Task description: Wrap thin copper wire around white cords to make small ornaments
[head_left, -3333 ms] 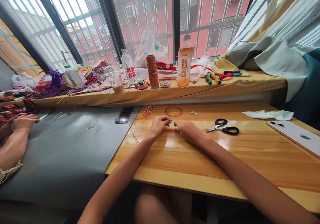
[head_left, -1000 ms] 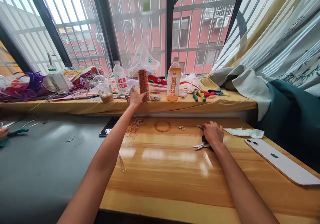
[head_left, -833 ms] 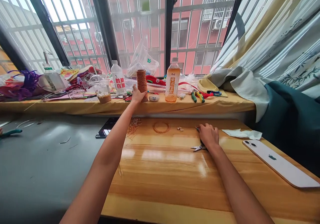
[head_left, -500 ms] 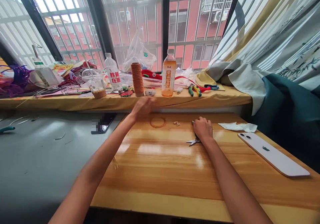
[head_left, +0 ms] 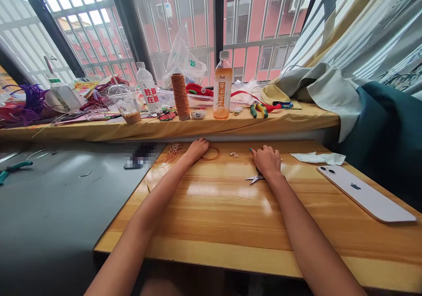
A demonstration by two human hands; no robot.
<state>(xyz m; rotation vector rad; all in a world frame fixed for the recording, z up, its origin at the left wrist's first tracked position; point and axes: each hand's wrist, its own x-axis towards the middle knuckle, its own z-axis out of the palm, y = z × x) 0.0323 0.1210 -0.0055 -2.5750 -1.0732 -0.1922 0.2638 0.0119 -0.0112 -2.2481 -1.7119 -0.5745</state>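
Note:
My left hand [head_left: 198, 148] rests near the far edge of the wooden table, fingers bent and close together. It covers the left part of a thin orange-brown cord coil [head_left: 214, 154]; whether it grips the cord is hidden. Beside its wrist lies a bundle of loose cord ends [head_left: 173, 153]. My right hand [head_left: 267, 160] is closed over small scissors [head_left: 254, 179], whose parted blades stick out below the palm toward the left. Small pale pieces [head_left: 234, 155] lie between the two hands.
A white phone [head_left: 365, 193] and a crumpled tissue [head_left: 318, 158] lie to the right. On the cloth-covered sill stand a cord spool [head_left: 180, 97], a small white cup [head_left: 198, 115], a tea bottle [head_left: 223, 89] and pliers [head_left: 259, 110]. A grey table [head_left: 66, 217] adjoins at left.
My left hand has come down from in front of the sill to the table beside the coil, baring the loose cord ends. My right hand stays on the scissors. The view has shifted slightly.

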